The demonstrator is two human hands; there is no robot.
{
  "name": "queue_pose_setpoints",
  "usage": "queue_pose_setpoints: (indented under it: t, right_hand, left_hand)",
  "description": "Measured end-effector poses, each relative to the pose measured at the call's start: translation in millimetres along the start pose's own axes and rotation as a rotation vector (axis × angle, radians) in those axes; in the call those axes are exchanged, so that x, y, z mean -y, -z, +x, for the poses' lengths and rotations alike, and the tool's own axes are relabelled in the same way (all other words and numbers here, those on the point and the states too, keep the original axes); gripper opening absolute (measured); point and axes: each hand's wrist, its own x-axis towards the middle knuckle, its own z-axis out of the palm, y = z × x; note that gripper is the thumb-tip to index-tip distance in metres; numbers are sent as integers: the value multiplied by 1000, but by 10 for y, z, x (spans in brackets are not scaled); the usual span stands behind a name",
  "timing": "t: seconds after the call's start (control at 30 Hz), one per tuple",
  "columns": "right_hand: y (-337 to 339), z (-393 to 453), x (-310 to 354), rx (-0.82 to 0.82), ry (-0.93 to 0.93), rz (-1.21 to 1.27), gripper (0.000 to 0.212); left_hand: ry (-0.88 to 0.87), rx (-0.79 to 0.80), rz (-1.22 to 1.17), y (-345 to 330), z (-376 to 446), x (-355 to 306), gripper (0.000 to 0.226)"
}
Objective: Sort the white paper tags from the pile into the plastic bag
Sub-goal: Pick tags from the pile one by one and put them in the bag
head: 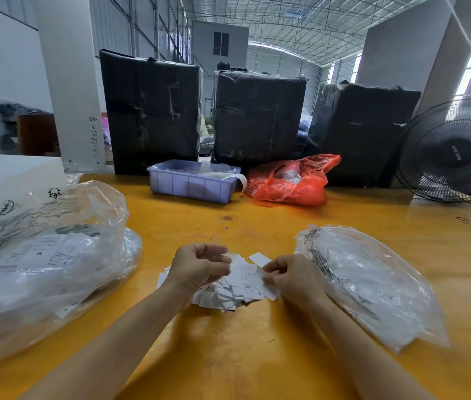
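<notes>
Both grips worked over the pile of small white paper tags (pixel 230 290) near the front middle of the yellow desk (pixel 257 356). Seen from the head camera, the left hand (pixel 199 267) hovered above the pile's left part, palm turned up and fingers curled inward; whether it held any tags could not be told. The right hand (pixel 295 277) pinched one white tag (pixel 266 284) between thumb and fingertips at the pile's right edge, the tag lying over the other tags.

Just right of that hand lay a flat clear plastic bag with black print (pixel 372 284), stretching toward the desk's right front. On the left sat a larger crumpled clear plastic bag (pixel 55 255) with printed white sheets inside, beside a white block (pixel 6 174).

Farther back stood a lavender plastic bin (pixel 194 181) holding clear plastic and a white strip, and next to it a red plastic bag (pixel 289 180). Three tall black-wrapped bales (pixel 257 116) lined the far edge, with a black wire-caged fan (pixel 456 151) at the right.
</notes>
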Motion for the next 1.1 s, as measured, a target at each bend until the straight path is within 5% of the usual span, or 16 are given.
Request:
queue_pose_setpoints:
  t: [0.27, 0.37, 0.43, 0.57, 0.63, 0.7, 0.83, 1.1]
  right_hand:
    - [-71, 1, 35, 6, 207, -207, 22]
    - [-28, -13, 132, 128, 267, -355, 19]
    - [-28, -31, 150, 192, 268, -449, 36]
    - [-40, -30, 115, 121, 373, -565, 44]
    - [-24, -20, 111, 30, 332, -448, 47]
    - [22, 9, 101, 0, 183, -67, 42]
    - [122, 11, 171, 262, -170, 882, 17]
    - [100, -55, 296, 403, -191, 1082, 20]
  left_hand:
    - [-12, -27, -23, 9, 4, 7, 12]
    - [-19, -36, -41, 12, 11, 14, 7]
    - [-16, -44, -61, 7, 15, 17, 3]
    - [-9, -54, -62, -8, 13, 22, 8]
    - [-13, -46, -56, -10, 7, 15, 8]
    - [-22, -37, -70, -6, 6, 6, 9]
    - [-23, -24, -98, 2, 4, -8, 11]
    - [-20, -7, -88, -2, 12, -3, 6]
